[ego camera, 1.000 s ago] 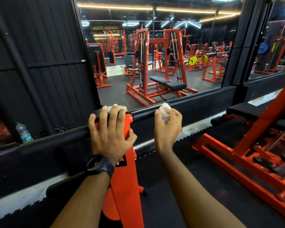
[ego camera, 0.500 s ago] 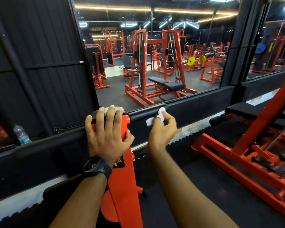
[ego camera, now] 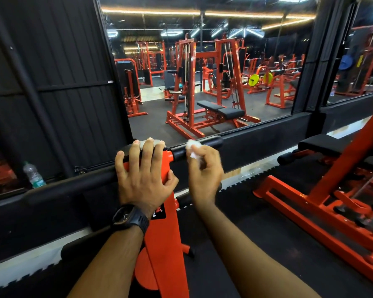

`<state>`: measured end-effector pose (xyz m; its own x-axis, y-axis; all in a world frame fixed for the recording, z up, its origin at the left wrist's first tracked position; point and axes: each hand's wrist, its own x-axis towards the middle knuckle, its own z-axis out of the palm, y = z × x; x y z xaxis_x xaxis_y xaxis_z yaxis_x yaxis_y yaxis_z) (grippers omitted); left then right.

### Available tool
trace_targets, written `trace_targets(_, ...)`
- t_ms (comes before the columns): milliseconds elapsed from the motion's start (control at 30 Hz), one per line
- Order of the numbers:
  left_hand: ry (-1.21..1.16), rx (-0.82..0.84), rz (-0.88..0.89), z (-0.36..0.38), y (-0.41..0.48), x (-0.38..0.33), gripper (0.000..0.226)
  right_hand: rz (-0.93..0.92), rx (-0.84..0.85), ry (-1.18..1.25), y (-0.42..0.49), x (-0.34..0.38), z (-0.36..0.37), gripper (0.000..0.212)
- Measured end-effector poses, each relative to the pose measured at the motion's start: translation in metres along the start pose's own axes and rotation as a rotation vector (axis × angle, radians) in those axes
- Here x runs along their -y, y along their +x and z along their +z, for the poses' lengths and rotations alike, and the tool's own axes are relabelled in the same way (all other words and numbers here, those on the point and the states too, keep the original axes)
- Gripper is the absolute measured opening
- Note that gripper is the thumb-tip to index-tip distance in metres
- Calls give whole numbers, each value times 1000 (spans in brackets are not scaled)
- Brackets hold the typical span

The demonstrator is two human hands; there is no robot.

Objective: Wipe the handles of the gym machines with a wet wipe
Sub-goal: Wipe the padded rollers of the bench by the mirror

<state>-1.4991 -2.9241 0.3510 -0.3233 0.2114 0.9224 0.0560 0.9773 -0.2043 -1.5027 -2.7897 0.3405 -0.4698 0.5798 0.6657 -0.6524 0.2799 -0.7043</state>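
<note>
An orange machine post carries a black padded handle bar across its top. The bar's left half runs toward the wall; its right half ends in a round cap. My left hand, with a black watch on the wrist, lies over the top of the post, fingers draped over the grey end cap. My right hand pinches a crumpled white wet wipe and presses it against the right half of the bar, close to the post.
A large wall mirror straight ahead reflects orange machines and benches. A water bottle stands on the ledge at left. An orange bench frame with black pads fills the floor at right. Black rubber mat lies underfoot.
My right hand with the wipe slid left along the right half of the bar, from near its end toward the post. My left hand stayed on the post top.
</note>
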Motion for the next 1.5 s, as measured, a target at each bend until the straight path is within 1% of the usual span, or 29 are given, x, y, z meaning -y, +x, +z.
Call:
trace_targets(33, 3, -3, 2, 0, 0, 0, 68, -197, 137, -119, -1, -2, -2, 19)
trace_targets(67, 3, -6, 5, 1, 0, 0, 68, -338, 252, -244, 3, -7, -6, 24)
trace_targets(100, 2, -6, 6, 1, 0, 0, 68, -414, 308, -329, 9, -14, -11, 29)
trace_targets(133, 1, -7, 3, 1, 0, 0, 68, -433, 303, -418, 15, -17, -14, 32)
trace_targets(167, 2, -9, 2, 1, 0, 0, 68, -373, 275, -452, 19, -16, -18, 31)
trace_targets(200, 5, -12, 0, 1, 0, 0, 68, -399, 271, -519, 20, -13, -19, 25)
trace_targets(233, 8, -13, 1, 1, 0, 0, 68, -425, 319, -530, 21, -7, -20, 20)
trace_targets(300, 5, -13, 4, 1, 0, 0, 69, -533, 546, -533, 20, 3, -22, 25)
trace_targets(333, 3, -15, 4, 1, 0, 0, 68, -554, 577, -555, 27, 0, -23, 27)
trace_targets(367, 3, -18, 3, 1, 0, 0, 68, -473, 580, -539, 36, 2, -25, 26)
trace_targets(433, -2, -29, 2, 1, 0, 0, 68, -386, 486, -649, 56, 3, -25, 39)
trace_targets(467, -9, -34, -2, 1, 0, -1, 68, -444, 513, -735, 60, 2, -21, 45)
trace_targets(533, -20, -40, -2, 2, 1, 0, 68, -585, 698, -781, 58, 12, -11, 50)
trace_targets(600, -22, -37, 3, 2, 0, 0, 68, -707, 872, -800, 65, 19, -5, 49)
trace_targets(633, -25, -36, 7, 2, 0, 1, 68, -683, 899, -844, 76, 22, -4, 46)
trace_targets(700, -28, -35, 11, 2, -1, 1, 68, -517, 882, -959, 102, 24, -7, 37)
trace_targets(733, -28, -36, 9, 2, 0, 1, 68, -481, 890, -991, 110, 25, -7, 34)
trace_targets(767, -27, -36, 7, 2, 0, 0, 68, -484, 919, -1010, 111, 27, -4, 33)
trace_targets(867, -33, -35, 14, 3, -1, 1, 68, -628, 1082, -1005, 100, 39, 8, 34)
trace_targets(900, -36, -33, 18, 3, -1, 2, 68, -614, 1098, -1026, 103, 42, 8, 32)
trace_targets(967, -39, -32, 22, 3, -1, 2, 68, -496, 1052, -1098, 118, 43, 1, 27)
trace_targets(1033, -40, -39, 16, 4, 0, 2, 67, -445, 980, -1122, 121, 40, -5, 22)
trace_targets(1067, -35, -42, 14, 5, 0, 1, 66, -470, 966, -1108, 116, 41, -4, 22)
trace_targets(1133, -26, -39, 13, 5, -1, 2, 66, -547, 1012, -1081, 104, 44, 0, 25)
trace_targets(1200, -26, -27, 22, 5, -2, 3, 65, -517, 1016, -1096, 109, 44, -2, 24)
trace_targets(1267, -27, -26, 24, 5, -2, 2, 65, -421, 947, -1120, 119, 40, -10, 20)
trace_targets(1333, -26, -25, 13, 5, -1, 2, 65, -429, 886, -1121, 115, 37, -15, 23)
trace_targets(1400, -21, -23, 15, 5, 0, 2, 65, -463, 862, -1102, 105, 33, -18, 31)
trace_targets(1500, -28, -24, 21, 4, -1, 2, 64, -340, 667, -1036, 97, 24, -25, 35)
